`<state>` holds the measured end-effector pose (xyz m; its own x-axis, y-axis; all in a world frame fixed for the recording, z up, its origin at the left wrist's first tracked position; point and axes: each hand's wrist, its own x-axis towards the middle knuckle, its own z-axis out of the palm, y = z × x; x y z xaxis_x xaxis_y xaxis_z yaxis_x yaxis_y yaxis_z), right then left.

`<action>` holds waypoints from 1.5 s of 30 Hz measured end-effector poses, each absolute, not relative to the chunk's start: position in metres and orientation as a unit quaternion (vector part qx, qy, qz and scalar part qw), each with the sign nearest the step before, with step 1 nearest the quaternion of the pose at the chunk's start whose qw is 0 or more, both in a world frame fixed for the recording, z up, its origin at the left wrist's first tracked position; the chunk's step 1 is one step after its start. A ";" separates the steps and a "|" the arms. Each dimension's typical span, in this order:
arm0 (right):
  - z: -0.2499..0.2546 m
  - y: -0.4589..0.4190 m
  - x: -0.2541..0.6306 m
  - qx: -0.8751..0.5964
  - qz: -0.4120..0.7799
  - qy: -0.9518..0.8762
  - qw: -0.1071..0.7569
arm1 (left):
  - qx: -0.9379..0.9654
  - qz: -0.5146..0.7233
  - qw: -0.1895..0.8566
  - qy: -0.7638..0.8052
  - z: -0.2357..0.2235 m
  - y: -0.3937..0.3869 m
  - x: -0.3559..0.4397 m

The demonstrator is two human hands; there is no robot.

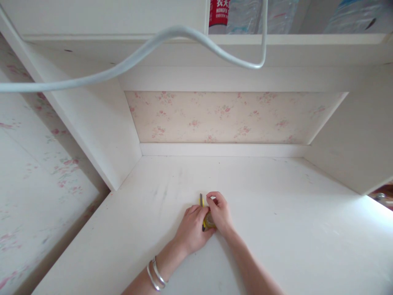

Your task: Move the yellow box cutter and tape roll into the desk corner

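My left hand [194, 227], with two silver bangles on its wrist, lies over the white desktop, closed round a slim yellow-and-black utility knife [201, 200]. The knife's grey end pokes out beyond the fingers. Between both palms sits a small round yellowish thing [210, 221] with a greyish centre; the hands cover much of it, and its kind is unclear. Close on the right of it is my right hand [220, 211], its fingers curled and thumb drawn in. Whatever those fingertips pinch, if anything, is too small to make out.
The white desktop [276, 246] has side panels and a shelf [294, 39] overhead, holding plastic-wrapped bottles [245, 16] and a red label [219, 12]. A white cable [123, 67] hangs across the front. Floral wallpaper [227, 116] covers the back.
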<state>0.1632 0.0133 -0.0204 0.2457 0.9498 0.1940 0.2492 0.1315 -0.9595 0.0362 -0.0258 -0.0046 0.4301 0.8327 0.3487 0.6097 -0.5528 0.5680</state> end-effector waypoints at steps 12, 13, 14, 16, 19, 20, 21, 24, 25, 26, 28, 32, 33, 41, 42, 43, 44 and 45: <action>-0.015 0.009 0.162 -0.567 0.301 -0.553 0.531 | 0.824 0.305 0.181 0.443 -0.003 -0.026 0.036; -0.015 0.009 0.162 -0.566 0.298 -0.557 0.530 | 0.823 0.305 0.181 0.443 -0.002 -0.026 0.036; -0.015 0.008 0.162 -0.566 0.294 -0.559 0.530 | 0.823 0.305 0.182 0.443 -0.001 -0.026 0.036; -0.015 0.007 0.163 -0.566 0.286 -0.563 0.530 | 0.824 0.304 0.183 0.442 0.000 -0.026 0.036; -0.014 0.005 0.163 -0.562 0.274 -0.571 0.532 | 0.826 0.301 0.182 0.440 0.000 -0.026 0.035; -0.014 0.004 0.164 -0.561 0.269 -0.575 0.531 | 0.827 0.301 0.180 0.439 0.000 -0.026 0.035; -0.013 0.003 0.165 -0.561 0.264 -0.580 0.528 | 0.827 0.301 0.178 0.440 -0.001 -0.026 0.035; -0.010 -0.002 0.168 -0.571 0.250 -0.589 0.515 | 0.826 0.303 0.176 0.442 -0.004 -0.025 0.034; -0.009 -0.004 0.170 -0.576 0.245 -0.591 0.509 | 0.825 0.303 0.177 0.443 -0.004 -0.025 0.034; -0.009 -0.008 0.172 -0.581 0.239 -0.594 0.502 | 0.824 0.303 0.180 0.443 -0.005 -0.025 0.034; -0.007 -0.017 0.176 -0.585 0.232 -0.612 0.479 | 0.823 0.302 0.186 0.443 -0.006 -0.025 0.034; -0.007 -0.040 0.180 -0.553 0.210 -0.687 0.422 | 0.821 0.302 0.197 0.444 -0.006 -0.024 0.033; -0.007 -0.045 0.181 -0.545 0.203 -0.704 0.408 | 0.821 0.300 0.201 0.443 -0.006 -0.024 0.033; -0.023 -0.049 0.180 -0.596 0.176 -0.695 0.362 | 0.800 0.336 0.299 0.397 -0.007 -0.013 0.015; -0.024 -0.049 0.179 -0.589 0.168 -0.706 0.357 | 0.791 0.342 0.317 0.396 -0.007 -0.011 0.011; -0.025 -0.049 0.179 -0.581 0.162 -0.715 0.352 | 0.782 0.346 0.334 0.397 -0.007 -0.009 0.008; -0.025 -0.049 0.179 -0.578 0.157 -0.720 0.351 | 0.773 0.347 0.348 0.400 -0.006 -0.007 0.006; -0.025 -0.049 0.179 -0.579 0.154 -0.719 0.352 | 0.765 0.348 0.357 0.407 -0.006 -0.006 0.005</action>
<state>0.1793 -0.0494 -0.0251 -0.0817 0.9411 0.3280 0.7252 0.2818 -0.6282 0.0048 -0.0056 -0.0060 0.4264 0.8714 0.2426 0.3741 -0.4141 0.8298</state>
